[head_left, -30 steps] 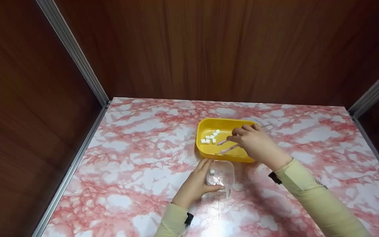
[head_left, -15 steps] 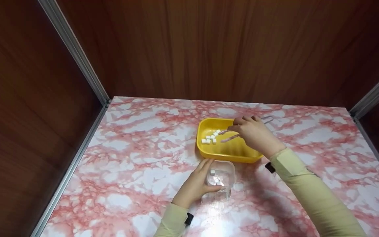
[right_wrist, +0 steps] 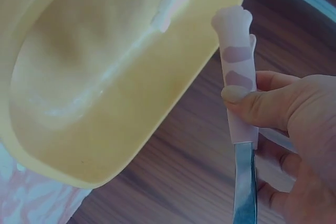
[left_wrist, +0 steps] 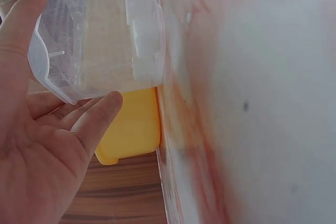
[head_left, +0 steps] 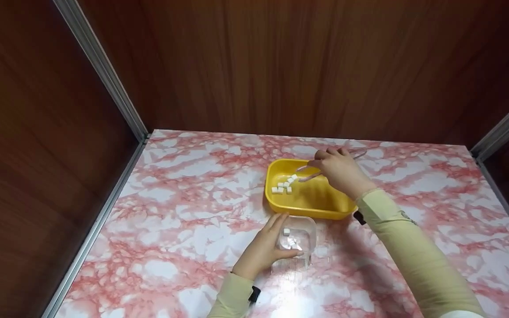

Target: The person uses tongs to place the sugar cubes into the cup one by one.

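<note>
My right hand (head_left: 345,171) pinches a pair of small tongs (head_left: 311,177) with pink paw-shaped ends and a metal body. In the right wrist view the thumb presses on the pink arm of the tongs (right_wrist: 236,35). Nothing shows between the tips, which hang over the back part of the yellow bin (head_left: 309,213). Several white cubes (head_left: 289,190) lie in the bin's left part. My left hand (head_left: 260,249) holds a clear plastic container (head_left: 311,229) at its left side, between thumb and fingers. A few white pieces (left_wrist: 144,38) rest in the container's bottom.
A red-and-white marbled table (head_left: 184,221) lies under everything. Dark wood panels (head_left: 254,66) with metal edge strips (head_left: 104,70) stand at the back and both sides. The container stands close in front of the bin.
My right hand has moved the tongs from the bin's front side toward its back, lifting clear of the cubes. My left hand and the container have stayed in place.
</note>
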Demonstrator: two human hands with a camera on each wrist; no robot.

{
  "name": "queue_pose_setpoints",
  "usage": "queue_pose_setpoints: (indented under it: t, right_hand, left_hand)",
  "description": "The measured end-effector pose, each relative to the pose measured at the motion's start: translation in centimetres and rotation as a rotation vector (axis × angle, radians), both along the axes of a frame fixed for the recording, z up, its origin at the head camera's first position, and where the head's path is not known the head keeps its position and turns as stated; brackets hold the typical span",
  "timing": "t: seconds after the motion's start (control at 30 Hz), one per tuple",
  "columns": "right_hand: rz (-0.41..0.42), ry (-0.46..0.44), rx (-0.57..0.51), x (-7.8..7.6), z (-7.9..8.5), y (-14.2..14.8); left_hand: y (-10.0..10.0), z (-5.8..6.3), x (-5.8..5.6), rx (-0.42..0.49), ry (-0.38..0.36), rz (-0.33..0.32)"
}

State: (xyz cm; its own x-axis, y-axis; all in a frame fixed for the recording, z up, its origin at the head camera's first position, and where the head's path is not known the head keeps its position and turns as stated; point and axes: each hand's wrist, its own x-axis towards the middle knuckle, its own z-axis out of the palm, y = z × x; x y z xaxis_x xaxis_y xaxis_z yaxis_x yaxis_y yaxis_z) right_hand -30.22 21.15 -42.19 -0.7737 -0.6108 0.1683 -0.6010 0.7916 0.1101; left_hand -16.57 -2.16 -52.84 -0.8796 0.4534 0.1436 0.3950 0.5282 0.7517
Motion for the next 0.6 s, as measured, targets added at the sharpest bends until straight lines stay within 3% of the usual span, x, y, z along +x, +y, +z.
queue_pose_setpoints:
  t: [0.6]
  right_hand:
    - [-0.031, 0.0, 0.045, -1.8, -1.4, -0.8]
  left_hand:
    - [0.0, -0.1, 0.0, -0.025, -0.023, 0.006]
